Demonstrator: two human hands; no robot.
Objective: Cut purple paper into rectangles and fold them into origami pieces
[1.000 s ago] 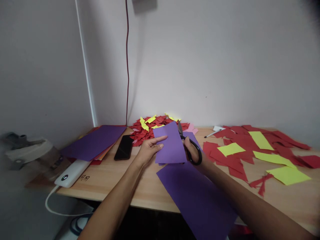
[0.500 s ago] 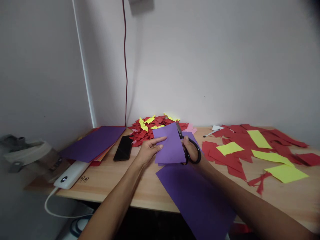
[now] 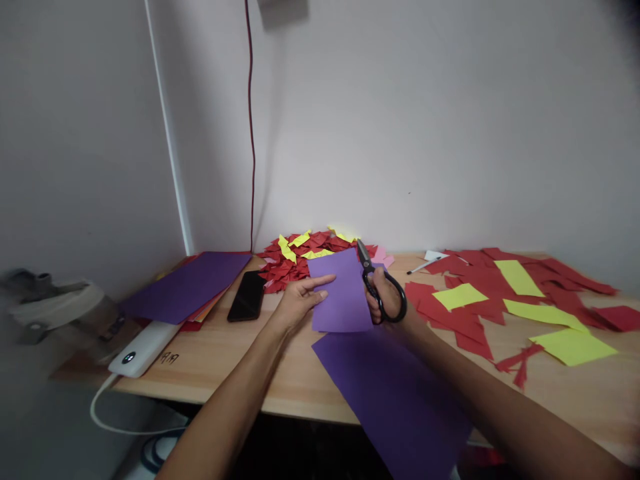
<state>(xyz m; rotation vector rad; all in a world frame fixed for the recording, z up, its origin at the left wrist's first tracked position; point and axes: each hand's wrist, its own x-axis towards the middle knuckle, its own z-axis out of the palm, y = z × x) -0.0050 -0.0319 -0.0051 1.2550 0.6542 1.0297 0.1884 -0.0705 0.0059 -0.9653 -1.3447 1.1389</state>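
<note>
My left hand [image 3: 303, 300] grips the left side of a small purple sheet of paper [image 3: 343, 300], thumb and forefinger lying over its front. The sheet is held up above the table. Black-handled scissors [image 3: 367, 257] are in my right hand [image 3: 384, 293], with the thumb through a handle loop. Their blades point up, look closed, and lie close beside the sheet's right edge. A larger purple sheet [image 3: 400, 393] lies below my right forearm and hangs over the table's front edge. Part of another purple piece shows behind my right hand.
Behind the sheet lies a heap of red and yellow paper pieces [image 3: 285, 273]. A black phone [image 3: 247, 295], a white power bank [image 3: 143, 353] and stacked coloured sheets [image 3: 190, 283] are at left. Red cut paper [image 3: 467, 327], yellow pieces [image 3: 573, 347] and a pen [image 3: 425, 265] lie at right.
The scissors have moved from the sheet's right edge slightly up and right, and more of their blades shows. My left hand and the small purple sheet have dropped slightly.
</note>
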